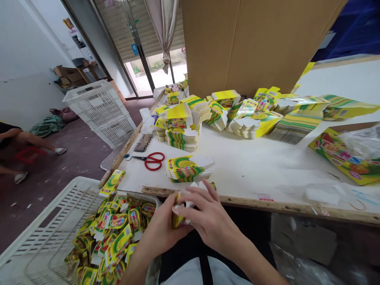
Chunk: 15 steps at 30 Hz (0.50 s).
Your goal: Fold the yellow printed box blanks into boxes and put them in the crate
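Note:
Both my hands meet at the near edge of the white table (252, 166). My left hand (162, 227) and my right hand (208, 215) are closed round one small yellow and green paper box (178, 217), mostly hidden by the fingers; its white flaps stick out above my right fingers. Just beyond them lies a short stack of flat box blanks (188, 167). A white plastic crate (44, 233) at my left holds several folded boxes (115, 233).
Red-handled scissors (152, 160) lie left of the stack. Piles of flat blanks (182, 122) cover the far table, in front of a big cardboard sheet (252, 39). Stacked white crates (101, 111) stand on the floor. Another person's legs (26, 144) show at far left.

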Each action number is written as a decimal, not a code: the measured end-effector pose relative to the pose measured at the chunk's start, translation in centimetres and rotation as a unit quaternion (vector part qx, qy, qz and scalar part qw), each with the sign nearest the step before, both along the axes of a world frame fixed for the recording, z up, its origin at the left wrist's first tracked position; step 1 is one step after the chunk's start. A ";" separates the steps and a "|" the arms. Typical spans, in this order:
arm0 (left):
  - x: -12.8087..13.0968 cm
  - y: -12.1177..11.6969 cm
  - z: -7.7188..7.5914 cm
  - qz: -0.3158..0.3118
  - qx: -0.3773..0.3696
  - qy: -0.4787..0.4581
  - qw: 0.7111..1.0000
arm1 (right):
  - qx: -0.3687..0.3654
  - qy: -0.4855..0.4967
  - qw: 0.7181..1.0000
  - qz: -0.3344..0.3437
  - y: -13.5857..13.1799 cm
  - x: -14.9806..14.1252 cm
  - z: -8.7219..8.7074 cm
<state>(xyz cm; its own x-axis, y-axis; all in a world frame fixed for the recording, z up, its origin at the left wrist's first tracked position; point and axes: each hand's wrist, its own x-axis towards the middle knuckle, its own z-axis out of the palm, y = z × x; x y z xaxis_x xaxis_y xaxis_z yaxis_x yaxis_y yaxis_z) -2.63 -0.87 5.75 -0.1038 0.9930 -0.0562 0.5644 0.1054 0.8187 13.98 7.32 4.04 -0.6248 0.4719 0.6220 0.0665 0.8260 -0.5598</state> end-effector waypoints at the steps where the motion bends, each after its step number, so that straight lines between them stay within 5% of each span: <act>1: 0.6 0.2 -0.2 0.021 -0.005 0.004 1.000 | -0.029 0.037 0.998 -0.035 -0.2 -0.1 -0.3; 4: 1.9 0.4 -0.8 0.087 -0.013 0.034 0.996 | -0.202 0.144 0.964 -0.094 -0.6 -0.4 -1.5; 8: 2.8 0.3 -2.0 0.070 0.012 0.010 0.997 | -0.440 0.127 0.889 0.023 -1.1 -1.4 -2.6; 15: 2.8 0.3 -3.4 0.069 0.082 0.030 0.994 | -0.632 0.205 0.729 0.164 -0.9 -2.1 -2.3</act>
<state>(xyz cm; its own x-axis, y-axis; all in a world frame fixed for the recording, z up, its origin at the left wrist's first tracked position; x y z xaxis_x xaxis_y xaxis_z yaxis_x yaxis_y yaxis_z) 0.19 -0.54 2.38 -0.2383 0.9643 0.1155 0.6019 0.0533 0.7968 11.85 6.38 1.79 -0.7166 0.6973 -0.0129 -0.4064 -0.4326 -0.8048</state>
